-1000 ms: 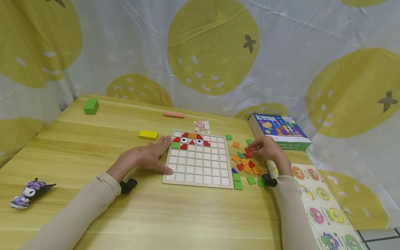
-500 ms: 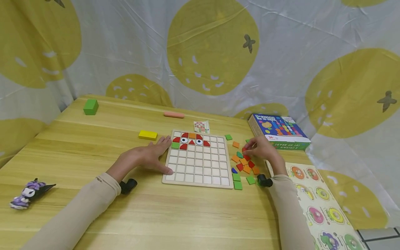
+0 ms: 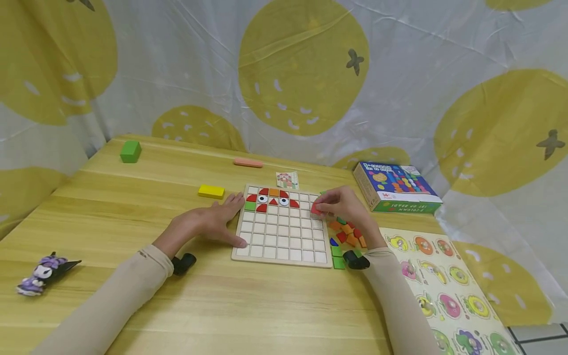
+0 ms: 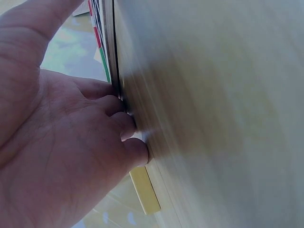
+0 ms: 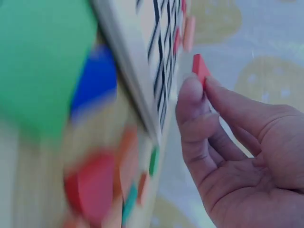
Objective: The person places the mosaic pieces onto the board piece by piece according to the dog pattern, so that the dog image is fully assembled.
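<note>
A wooden grid board (image 3: 270, 241) lies mid-table, with red, orange and green tiles and two eye tiles set in its upper left cells. Along the board's left edge rests my left hand (image 3: 208, 224), fingers spread and the thumb on its lower left corner. My right hand (image 3: 348, 207) is over the board's right edge and pinches a red tile (image 5: 200, 69) between thumb and fingertips. Loose orange tiles (image 3: 351, 240), green tiles (image 3: 338, 263), red ones and a blue tile (image 5: 96, 78) lie right of the board, partly hidden by the right hand and wrist.
Behind the board lies a small picture card (image 3: 287, 180). A yellow block (image 3: 211, 191), a green block (image 3: 130, 152), a pink stick (image 3: 248, 162) and a purple figurine (image 3: 42, 273) lie around. A box (image 3: 399, 185) and a fruit puzzle board (image 3: 437, 286) are on the right.
My right hand has picked up a red tile from the loose pile and moved left with it to the board's right side. The left hand has stayed in place.
</note>
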`<act>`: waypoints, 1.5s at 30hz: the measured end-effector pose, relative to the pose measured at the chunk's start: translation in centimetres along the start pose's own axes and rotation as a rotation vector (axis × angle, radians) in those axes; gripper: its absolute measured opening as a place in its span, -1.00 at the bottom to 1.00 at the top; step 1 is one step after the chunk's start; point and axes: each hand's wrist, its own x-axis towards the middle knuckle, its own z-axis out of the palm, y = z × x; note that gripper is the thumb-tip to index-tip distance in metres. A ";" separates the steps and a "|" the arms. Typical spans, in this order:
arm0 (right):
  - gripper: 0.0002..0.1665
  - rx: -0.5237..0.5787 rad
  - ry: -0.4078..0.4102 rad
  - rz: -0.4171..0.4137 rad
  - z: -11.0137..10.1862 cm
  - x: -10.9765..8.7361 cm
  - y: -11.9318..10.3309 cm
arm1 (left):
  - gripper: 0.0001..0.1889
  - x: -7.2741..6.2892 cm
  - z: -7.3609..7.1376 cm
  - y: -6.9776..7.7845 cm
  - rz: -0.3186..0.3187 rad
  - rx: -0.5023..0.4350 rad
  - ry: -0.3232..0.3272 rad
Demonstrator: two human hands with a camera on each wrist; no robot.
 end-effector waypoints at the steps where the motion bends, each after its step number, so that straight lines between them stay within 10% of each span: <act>1: -0.86 0.013 -0.010 -0.001 0.6 0.3 -0.3 | 0.33 0.0 0.0 0.0 -0.002 -0.001 -0.002; 17: -0.90 0.031 -0.111 -0.050 5.8 3.7 -3.6 | 0.34 0.1 -0.2 -0.1 -0.004 -0.002 -0.009; 37: -0.84 -0.070 -0.120 -0.079 5.5 3.2 -3.9 | 0.35 0.1 -0.1 -0.1 -0.010 0.000 -0.006; 45: -0.77 -0.060 -0.003 -0.073 2.4 2.3 -2.6 | 0.34 0.2 -0.1 -0.2 -0.002 0.005 -0.016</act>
